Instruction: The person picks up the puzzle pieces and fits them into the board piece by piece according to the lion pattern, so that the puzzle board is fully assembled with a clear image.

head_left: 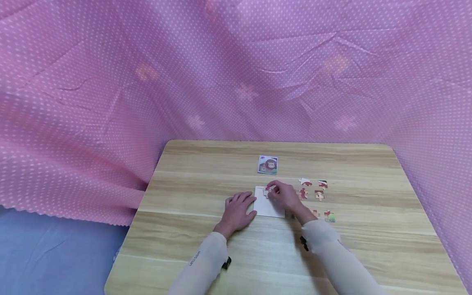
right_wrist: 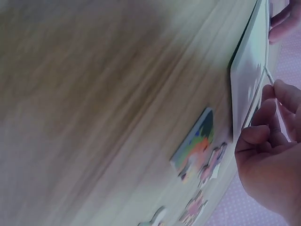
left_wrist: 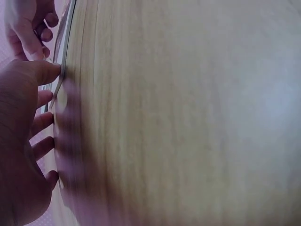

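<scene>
A white puzzle board [head_left: 271,209] lies on the wooden table. At its left edge rests my left hand [head_left: 237,211], fingers spread over the tabletop; in the left wrist view the thumb of that hand [left_wrist: 23,103] touches the board's rim. Over the upper part of the board, my right hand [head_left: 287,197] pinches a puzzle piece [head_left: 266,192] between thumb and fingertips. The right wrist view shows only the thin edge of this piece [right_wrist: 268,75] at the fingertips, beside the board [right_wrist: 244,80].
Several loose puzzle pieces [head_left: 319,195] lie right of the board, some partly behind my right forearm. A small picture card with a lion [head_left: 268,165] sits beyond the board. Pink dotted cloth [head_left: 236,73] hangs behind the table [head_left: 191,172].
</scene>
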The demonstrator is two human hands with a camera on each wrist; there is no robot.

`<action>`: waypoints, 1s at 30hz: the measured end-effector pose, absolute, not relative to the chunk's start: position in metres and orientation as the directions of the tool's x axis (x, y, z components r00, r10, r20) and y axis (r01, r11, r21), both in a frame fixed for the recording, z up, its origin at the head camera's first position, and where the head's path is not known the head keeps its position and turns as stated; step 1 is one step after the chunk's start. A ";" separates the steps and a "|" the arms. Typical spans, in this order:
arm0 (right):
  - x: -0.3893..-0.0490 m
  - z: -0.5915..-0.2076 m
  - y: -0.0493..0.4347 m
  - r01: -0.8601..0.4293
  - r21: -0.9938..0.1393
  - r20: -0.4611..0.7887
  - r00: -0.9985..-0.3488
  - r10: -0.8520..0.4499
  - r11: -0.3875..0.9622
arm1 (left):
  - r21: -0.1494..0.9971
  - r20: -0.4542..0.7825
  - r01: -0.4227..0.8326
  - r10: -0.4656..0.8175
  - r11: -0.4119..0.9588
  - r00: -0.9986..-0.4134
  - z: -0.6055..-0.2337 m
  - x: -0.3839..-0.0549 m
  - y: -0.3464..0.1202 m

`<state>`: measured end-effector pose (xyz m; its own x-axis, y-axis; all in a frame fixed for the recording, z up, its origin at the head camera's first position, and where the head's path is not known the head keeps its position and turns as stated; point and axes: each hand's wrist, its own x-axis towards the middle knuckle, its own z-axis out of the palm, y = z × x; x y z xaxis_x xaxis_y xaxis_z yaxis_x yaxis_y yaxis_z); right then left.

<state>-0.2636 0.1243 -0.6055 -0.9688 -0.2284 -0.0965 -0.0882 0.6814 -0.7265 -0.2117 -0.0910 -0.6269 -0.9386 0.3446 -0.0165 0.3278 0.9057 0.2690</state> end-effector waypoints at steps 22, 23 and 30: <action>-0.272 -0.609 0.103 -0.131 -0.642 -0.074 -0.970 -0.231 0.755 | 0.266 -0.029 0.322 0.342 0.909 -0.939 -0.626 -0.216 -0.093; -0.272 -0.610 0.102 -0.132 -0.644 -0.071 -0.971 -0.230 0.753 | 0.267 -0.031 0.320 0.340 0.909 -0.940 -0.625 -0.216 -0.093; -0.273 -0.608 0.099 -0.130 -0.636 -0.064 -0.973 -0.220 0.761 | 0.281 -0.037 0.317 0.340 0.906 -0.940 -0.624 -0.219 -0.093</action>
<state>-0.2732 0.0986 -0.6085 -0.9735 -0.2197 -0.0636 -0.1302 0.7607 -0.6359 -0.2187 -0.0928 -0.6241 -0.9396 0.3402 -0.0368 0.3169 0.9057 0.2815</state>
